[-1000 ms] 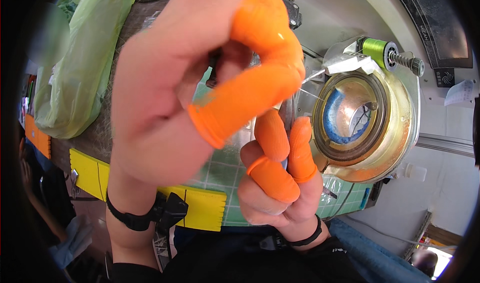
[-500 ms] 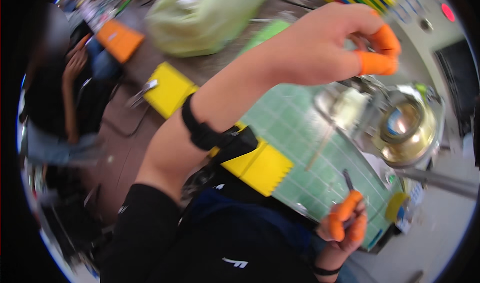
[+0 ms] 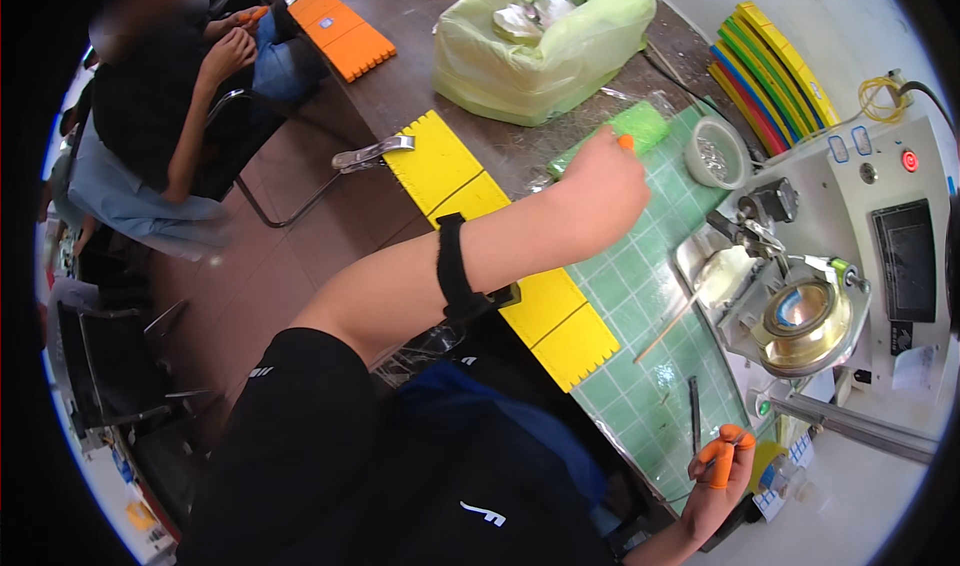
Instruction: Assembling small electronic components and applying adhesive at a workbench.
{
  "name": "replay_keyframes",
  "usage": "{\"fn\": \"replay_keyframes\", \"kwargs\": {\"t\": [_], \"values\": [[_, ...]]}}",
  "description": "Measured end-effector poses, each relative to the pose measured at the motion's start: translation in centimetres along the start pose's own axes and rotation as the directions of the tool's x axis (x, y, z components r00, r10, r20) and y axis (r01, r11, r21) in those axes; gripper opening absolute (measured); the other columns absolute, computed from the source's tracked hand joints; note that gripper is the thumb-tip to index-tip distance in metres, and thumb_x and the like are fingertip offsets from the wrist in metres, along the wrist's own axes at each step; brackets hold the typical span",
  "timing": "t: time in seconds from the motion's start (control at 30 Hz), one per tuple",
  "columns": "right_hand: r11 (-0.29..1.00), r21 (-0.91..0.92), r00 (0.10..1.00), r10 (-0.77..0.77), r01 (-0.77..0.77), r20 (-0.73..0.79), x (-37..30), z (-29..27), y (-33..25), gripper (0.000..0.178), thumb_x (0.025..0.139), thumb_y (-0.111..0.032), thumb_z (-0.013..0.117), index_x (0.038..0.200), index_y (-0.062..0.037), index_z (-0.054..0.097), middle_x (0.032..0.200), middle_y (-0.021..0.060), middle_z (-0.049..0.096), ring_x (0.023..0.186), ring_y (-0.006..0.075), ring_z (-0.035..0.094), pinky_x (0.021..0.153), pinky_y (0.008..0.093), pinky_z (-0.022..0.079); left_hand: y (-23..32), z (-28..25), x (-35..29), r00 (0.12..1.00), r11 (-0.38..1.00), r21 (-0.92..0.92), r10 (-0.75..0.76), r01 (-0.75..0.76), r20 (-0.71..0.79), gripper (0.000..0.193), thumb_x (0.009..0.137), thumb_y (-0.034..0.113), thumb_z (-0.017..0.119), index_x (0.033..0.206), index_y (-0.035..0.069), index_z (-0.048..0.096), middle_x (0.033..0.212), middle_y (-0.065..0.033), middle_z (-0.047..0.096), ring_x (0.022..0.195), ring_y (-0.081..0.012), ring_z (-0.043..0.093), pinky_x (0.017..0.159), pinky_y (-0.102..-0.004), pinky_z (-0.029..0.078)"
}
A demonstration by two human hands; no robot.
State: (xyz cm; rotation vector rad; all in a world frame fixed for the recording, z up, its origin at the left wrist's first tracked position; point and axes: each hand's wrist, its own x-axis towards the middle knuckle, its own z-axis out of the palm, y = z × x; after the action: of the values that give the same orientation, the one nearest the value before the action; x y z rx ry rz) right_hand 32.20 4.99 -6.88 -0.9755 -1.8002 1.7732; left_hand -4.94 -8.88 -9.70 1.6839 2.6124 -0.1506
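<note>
No wording readable from where I stand; marks only. White emblem [image 3: 484,513] on black shirt [image 3: 430,501], left of right hand [image 3: 716,481]. Small white mark [image 3: 262,372] on sleeve, down-left of left hand [image 3: 605,191]. Pale label [image 3: 326,23] on orange strip [image 3: 345,38], well up-left of left hand. Dark sticker [image 3: 901,337] under machine screen [image 3: 904,261], up-right of right hand. Blue-outlined labels [image 3: 849,145] on machine panel, right of left hand.

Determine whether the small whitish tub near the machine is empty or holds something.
Not empty: the tub holds small silvery pieces, seen through its open top. How deep they lie, I cannot tell.
</note>
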Motion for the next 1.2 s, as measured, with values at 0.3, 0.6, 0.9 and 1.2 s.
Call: {"fn": "replay_keyframes", "kwargs": {"t": [0.3,0.6,0.9,1.2], "values": [[0.698,-0.7,0.95,-0.298,0.152,-0.092,1.7,-1.2,1.5,0.017,0.098,0.001,0.058,0.113,0.0034,0.064,0.105,0.0105,0.067,0.094,0.0191,0.064,0.083,0.0313,0.051,-0.1,-0.9,-2.8,0.974,0.993,0.118,0.0,0.027,-0.227,0.028,0.082,0.015,0.065,0.103,-0.003,0.069,0.103,-0.0172,0.068,0.103,-0.0292,0.066,0.108,-0.0458,0.041],[0.493,-0.863,0.99,-0.13,0.107,0.049,1.6,-1.5,-0.9,0.028,0.087,-0.002,0.068,0.115,0.0013,0.066,0.106,0.0161,0.066,0.099,0.0307,0.063,0.093,0.0388,0.047,1.8,-10.5,-3.7,0.945,0.979,-0.085,0.153,-0.184,-0.291,0.027,0.079,0.012,0.066,0.102,-0.002,0.065,0.094,-0.0112,0.064,0.095,-0.0251,0.065,0.091,-0.0363,0.046],[0.951,0.085,0.929,-0.308,0.297,0.205,7.1,14.5,-4.6,0.045,0.098,-0.013,0.06,0.139,0.0007,0.05,0.117,0.0145,0.061,0.093,0.0179,0.062,0.092,0.0314,0.045,2.6,-5.9,4.9,0.892,0.953,-0.138,0.191,-0.268,-0.41,0.03,0.082,0.006,0.058,0.11,-0.004,0.058,0.098,-0.0114,0.061,0.09,-0.0269,0.064,0.079,-0.0384,0.048],[0.801,0.495,0.941,-0.257,0.336,-0.222,14.7,14.7,-1.0,0.027,0.109,-0.022,0.047,0.128,-0.0035,0.052,0.108,0.0032,0.055,0.094,0.0122,0.052,0.087,0.0276,0.044,6.3,-3.2,6.1,0.692,0.872,-0.244,0.138,-0.424,-0.708,0.033,0.079,0.013,0.064,0.108,-0.003,0.057,0.097,-0.0124,0.054,0.085,-0.0252,0.063,0.069,-0.0345,0.052]]}}
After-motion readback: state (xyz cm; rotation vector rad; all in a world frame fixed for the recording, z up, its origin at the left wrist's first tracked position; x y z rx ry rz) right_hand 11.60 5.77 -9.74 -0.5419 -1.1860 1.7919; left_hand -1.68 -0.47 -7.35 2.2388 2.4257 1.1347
